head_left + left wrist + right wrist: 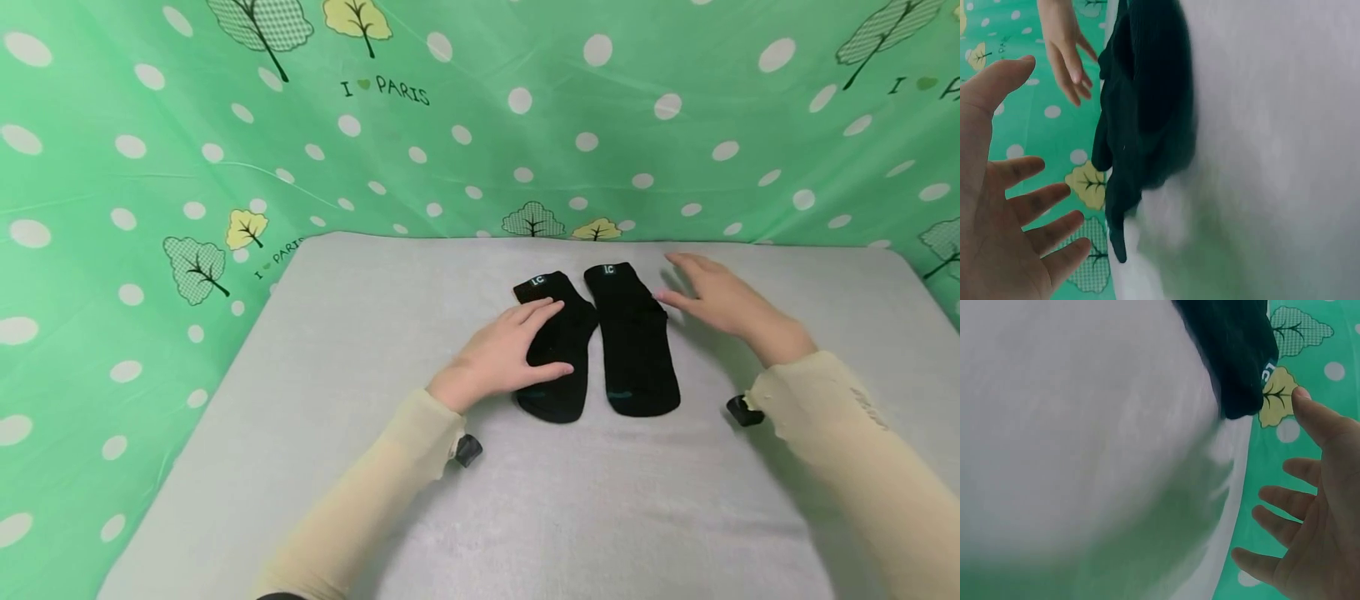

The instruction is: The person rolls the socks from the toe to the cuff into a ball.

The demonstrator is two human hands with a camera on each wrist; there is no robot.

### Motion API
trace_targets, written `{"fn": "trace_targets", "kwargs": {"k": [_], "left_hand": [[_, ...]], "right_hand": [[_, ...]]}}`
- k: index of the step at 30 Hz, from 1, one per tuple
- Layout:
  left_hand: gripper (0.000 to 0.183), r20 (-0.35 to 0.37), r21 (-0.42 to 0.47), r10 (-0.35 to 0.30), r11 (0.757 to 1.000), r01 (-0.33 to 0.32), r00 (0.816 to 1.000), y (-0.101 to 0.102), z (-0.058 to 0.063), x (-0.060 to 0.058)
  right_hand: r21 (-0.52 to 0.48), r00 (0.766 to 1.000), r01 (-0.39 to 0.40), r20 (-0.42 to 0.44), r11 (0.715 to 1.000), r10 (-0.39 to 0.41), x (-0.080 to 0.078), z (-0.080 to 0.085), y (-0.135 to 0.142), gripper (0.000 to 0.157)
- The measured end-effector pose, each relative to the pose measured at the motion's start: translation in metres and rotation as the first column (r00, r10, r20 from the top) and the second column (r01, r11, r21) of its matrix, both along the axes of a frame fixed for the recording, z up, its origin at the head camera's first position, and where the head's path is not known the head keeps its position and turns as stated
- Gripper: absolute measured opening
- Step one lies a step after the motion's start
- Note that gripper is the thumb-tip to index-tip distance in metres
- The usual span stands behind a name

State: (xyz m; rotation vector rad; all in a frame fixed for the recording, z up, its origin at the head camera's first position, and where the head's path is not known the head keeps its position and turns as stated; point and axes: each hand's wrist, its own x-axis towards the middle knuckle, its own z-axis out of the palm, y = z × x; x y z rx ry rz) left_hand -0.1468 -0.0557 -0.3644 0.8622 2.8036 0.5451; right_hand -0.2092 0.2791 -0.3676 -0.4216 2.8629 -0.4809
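Observation:
Two black socks lie side by side on the table, cuffs toward the back, each with a small light logo at the cuff. In the head view my left hand (517, 346) is over the left sock (562, 392), covering part of its middle, fingers spread and thumb apart. The left wrist view shows that hand (1016, 206) with its palm bare and a gap between it and the dark sock cloth (1154, 94). My right hand (720, 296) hovers beside the cuff end of the right sock (637, 358), fingers extended, thumb toward the sock, holding nothing.
A light grey cloth covers the table (375, 333). Behind it and at the sides hangs a green curtain (480, 100) with white dots and printed trees. Each wrist wears a small black device (468, 450) below the cream sleeve (375, 500).

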Motion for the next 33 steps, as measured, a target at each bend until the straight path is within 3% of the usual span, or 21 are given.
{"fn": "trace_targets", "kwargs": {"k": [5,14,18,24,28,33], "left_hand": [[0.084,0.049,0.037,-0.018,0.999,0.016,0.999,0.008,-0.003,0.007],[0.076,0.17,0.214,-0.021,0.977,-0.016,0.985,0.024,-0.009,0.018],[0.074,0.256,0.345,-0.053,0.938,-0.04,0.965,0.03,-0.013,0.021],[0.073,0.376,0.481,-0.13,0.874,-0.074,0.917,0.038,-0.016,0.028],[0.07,0.421,0.499,-0.137,0.86,-0.103,0.896,0.043,-0.016,0.032],[0.065,0.425,0.503,-0.13,0.857,-0.114,0.896,0.049,-0.02,0.037]], "right_hand": [[-0.012,1.0,-0.006,0.011,1.0,0.006,-0.002,0.0,-0.009,0.086],[-0.046,0.999,0.007,0.043,0.999,-0.005,-0.006,-0.002,-0.02,0.084],[-0.069,0.998,0.003,0.056,0.998,0.001,-0.008,-0.002,-0.027,0.082],[-0.117,0.998,0.027,0.052,0.993,-0.021,-0.008,-0.001,-0.038,0.068],[-0.155,0.994,0.087,0.084,0.984,-0.075,-0.01,-0.001,-0.043,0.06],[-0.179,0.98,0.171,0.136,0.969,-0.148,-0.013,-0.001,-0.047,0.058]]}}
